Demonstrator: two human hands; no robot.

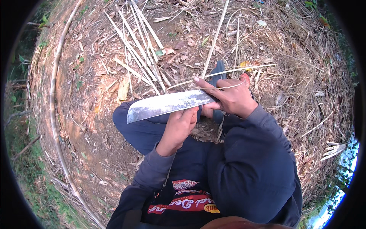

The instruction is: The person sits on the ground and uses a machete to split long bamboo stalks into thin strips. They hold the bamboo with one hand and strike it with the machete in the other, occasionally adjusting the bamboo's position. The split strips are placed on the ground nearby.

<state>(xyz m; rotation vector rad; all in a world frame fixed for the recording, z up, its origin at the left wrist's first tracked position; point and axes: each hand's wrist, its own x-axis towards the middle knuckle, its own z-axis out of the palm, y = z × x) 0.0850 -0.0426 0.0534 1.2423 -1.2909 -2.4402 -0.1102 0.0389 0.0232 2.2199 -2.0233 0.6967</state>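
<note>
Several pale strips [142, 49] look split already at eleven o'clock; right hand [233, 96] grips the knife [167, 103], left hand [180, 125] curls beneath, hold unclear; how many remain, can't tell.

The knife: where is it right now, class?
In the head view, the knife is just left of centre, its lower edge by the left hand and its right end at the right hand.

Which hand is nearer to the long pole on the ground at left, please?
Left. The left hand is right of the pole, by the lower edge of the knife; the right hand is farther right, at the knife's right end.
</note>
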